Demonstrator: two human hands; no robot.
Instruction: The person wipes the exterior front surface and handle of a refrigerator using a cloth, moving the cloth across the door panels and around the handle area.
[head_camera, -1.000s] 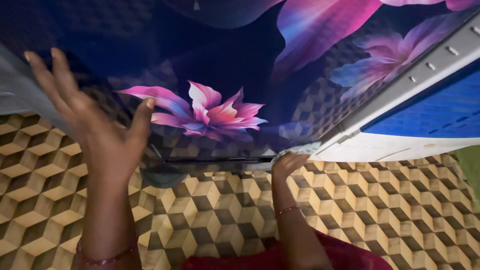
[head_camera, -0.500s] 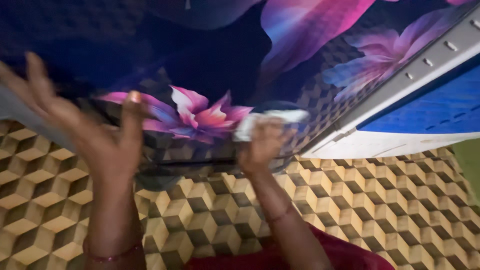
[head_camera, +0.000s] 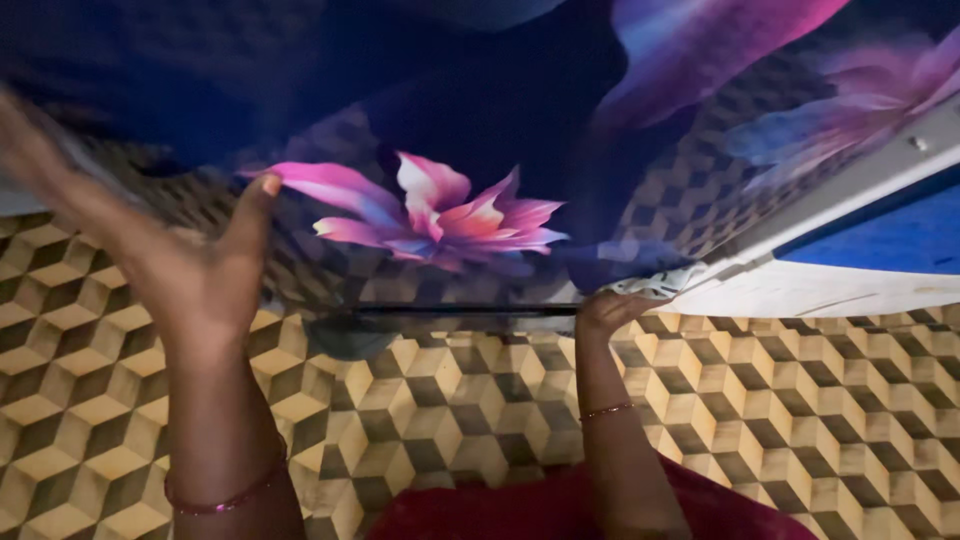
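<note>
A dark blue glossy door (head_camera: 420, 110) fills the upper part of the view, smooth and reflective, printed with large pink and purple flowers over a pattern of small grey cubes; one whole flower sits low in the middle, and bigger, blurred petals run off the top right. Its lower edge ends in a thin dark strip just above the floor. To the right a pale grey frame (head_camera: 850, 190) slants up toward the corner, with a bright blue ribbed panel (head_camera: 890, 240) under it and a white, scuffed base (head_camera: 800, 295) below that.

The floor (head_camera: 800, 420) is a flat sheet printed with tan, cream and dark brown cubes, slightly shiny. A red garment (head_camera: 500, 515) shows at the bottom edge.

The left hand (head_camera: 180, 270) is spread open, palm flat toward the door's lower left, thumb raised against the flower print; the fingers are blurred. A thin pink bangle (head_camera: 215, 500) rings that wrist.

The right hand (head_camera: 605, 310) is closed around a crumpled pale cloth (head_camera: 655, 284), soft and patterned, pressed at the door's bottom right corner where it meets the white base. A fine bracelet (head_camera: 608, 410) circles that wrist.
</note>
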